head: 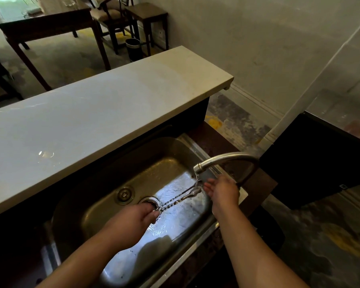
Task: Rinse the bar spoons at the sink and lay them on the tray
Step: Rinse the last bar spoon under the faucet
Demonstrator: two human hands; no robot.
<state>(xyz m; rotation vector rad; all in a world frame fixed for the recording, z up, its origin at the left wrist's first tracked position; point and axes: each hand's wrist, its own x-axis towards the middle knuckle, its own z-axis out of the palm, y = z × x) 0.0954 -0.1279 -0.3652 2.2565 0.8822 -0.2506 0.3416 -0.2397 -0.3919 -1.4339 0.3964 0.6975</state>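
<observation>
Rinse stage, in progress. My left hand grips the bar spoons by their handle ends, fingers curled round the twisted stems just over the drain. I count two stems lying side by side; whether a third hides behind them I cannot tell. The stems run up and to the right across the sink, and the bowls sit directly under the faucet, in the thin stream of water falling from its spout. My right hand holds nothing: fingers loose and spread, palm turned toward the bowls, just beside them at the stream. Whether the fingertips touch the metal is not clear from here. The basin floor is wet and shining under the spoons, so water is running. Judgement on progress: the spoons are at the sink and getting wet at the bowl end, so the rinse is under way but probably not finished, since the stems and handle ends inside my left grip lie outside the stream. Nothing is laid down yet. No tray is in sight, neither on the pale bar top behind the sink nor beside the basin, so it must be out of view. Left to do: finish rinsing along the stems, shut off the water, carry the spoons over and lay them on the tray.
</observation>
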